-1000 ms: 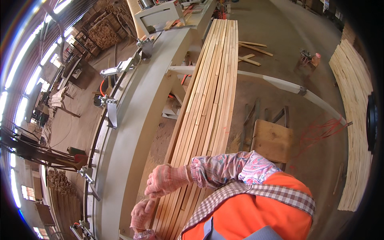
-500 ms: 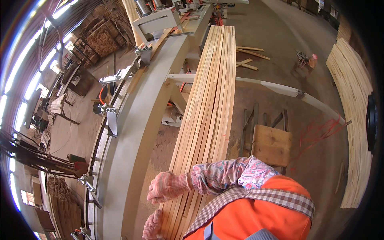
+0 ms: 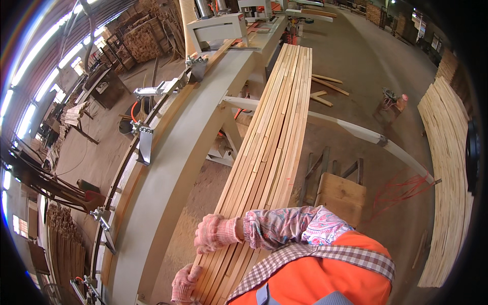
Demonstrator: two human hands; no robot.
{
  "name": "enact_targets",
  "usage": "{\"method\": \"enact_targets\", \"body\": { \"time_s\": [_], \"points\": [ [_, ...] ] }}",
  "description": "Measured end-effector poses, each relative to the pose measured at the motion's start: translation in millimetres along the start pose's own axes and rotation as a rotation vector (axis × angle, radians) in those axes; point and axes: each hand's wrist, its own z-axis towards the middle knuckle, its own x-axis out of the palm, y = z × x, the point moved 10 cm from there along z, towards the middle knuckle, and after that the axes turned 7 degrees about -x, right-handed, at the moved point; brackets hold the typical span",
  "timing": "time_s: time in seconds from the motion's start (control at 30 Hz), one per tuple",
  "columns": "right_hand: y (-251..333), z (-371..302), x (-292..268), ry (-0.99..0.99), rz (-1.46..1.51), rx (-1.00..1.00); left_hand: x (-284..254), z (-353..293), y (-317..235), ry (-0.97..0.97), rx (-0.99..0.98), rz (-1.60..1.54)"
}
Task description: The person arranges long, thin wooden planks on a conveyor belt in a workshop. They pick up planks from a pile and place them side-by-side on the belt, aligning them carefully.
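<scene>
A long bundle of pale wooden strips stretches away from me, the strips side by side. My right hand, in a pinkish knitted glove, lies across the bundle's left side with its fingers curled over the edge. Closer to me, my left hand, gloved alike, is at the same left edge; its thumb is on top and its other fingers are mostly hidden. Both hands appear closed on the strips at that edge. The right forearm, in a patterned sleeve, crosses above the bundle.
Left of the bundle runs a long grey machine bed with a toothed rail and metal brackets. A wooden stool stands to the right, below a pale crossbar. Loose strips lie on the floor. A wood stack stands far right.
My view has shifted, so the surroundings sit lower in it. My right hand has drawn in from beyond the bundle's left edge onto it. The left hand stays at the edge.
</scene>
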Motion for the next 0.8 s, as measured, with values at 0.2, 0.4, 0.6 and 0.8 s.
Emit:
{"method": "enact_targets", "body": {
  "time_s": [0.2,0.4,0.6,0.8],
  "points": [
    [5.5,-3.6,-3.9,-0.04,0.016,-0.036,-1.7,2.3,8.5,-0.007,-0.019,0.033],
    [3.7,0.3,0.7,-0.066,-0.015,-0.044,-0.1,5.5,8.0,-0.008,-0.011,0.02],
    [-2.3,7.7,10.0,-0.019,0.05,-0.036,2.3,5.0,4.8,-0.051,0.059,0.057],
    [12.7,43.8,24.8,-0.068,0.064,-0.222,14.0,-19.3,15.4,-0.427,0.721,0.546]
  ]
}}
